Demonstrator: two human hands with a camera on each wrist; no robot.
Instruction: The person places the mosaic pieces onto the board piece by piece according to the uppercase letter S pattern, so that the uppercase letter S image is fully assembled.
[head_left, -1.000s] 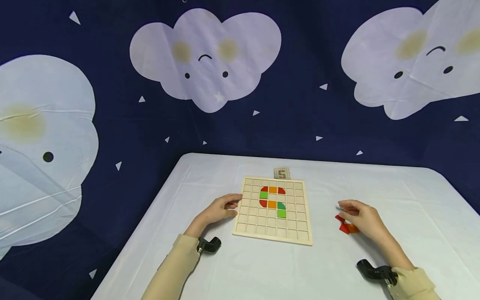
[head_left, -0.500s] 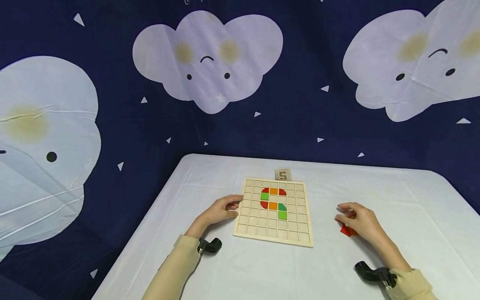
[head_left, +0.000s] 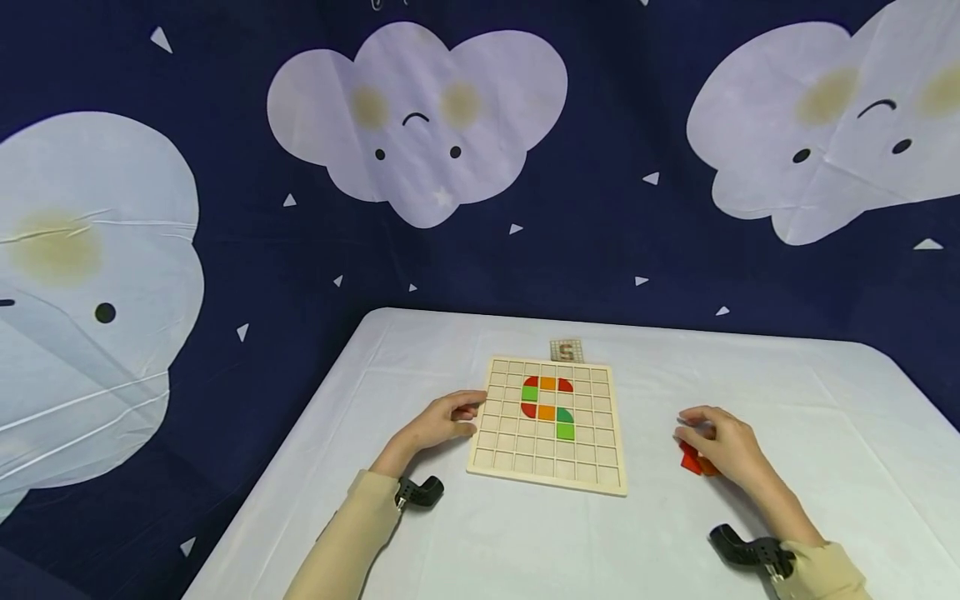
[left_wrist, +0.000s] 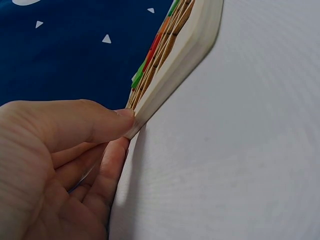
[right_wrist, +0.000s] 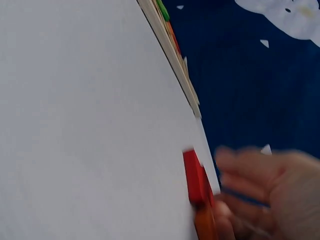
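My left hand (head_left: 435, 422) is at the left edge of a square wooden grid board (head_left: 592, 479), thumb and fingertips touching the rim; the left wrist view shows the thumb (left_wrist: 95, 122) against it. Red, orange and green tiles on the board form a curved shape. Over a small pile on the right, my right hand (head_left: 723, 437) hovers with a gap between thumb and fingers. A red tile (right_wrist: 194, 177) and an orange tile (right_wrist: 205, 223) lie beside the blurred right fingers. The hand partly hides the pile in the head view.
A small patterned card (head_left: 566, 350) with an S-like figure lies behind the board. White cloth covers the table (head_left: 420, 350). A dark blue backdrop (head_left: 465, 267) with clouds hangs beyond it.
My right hand has shifted slightly toward me over the pile, covering more of the red tiles. The view has tilted a little; the left hand and board stay together.
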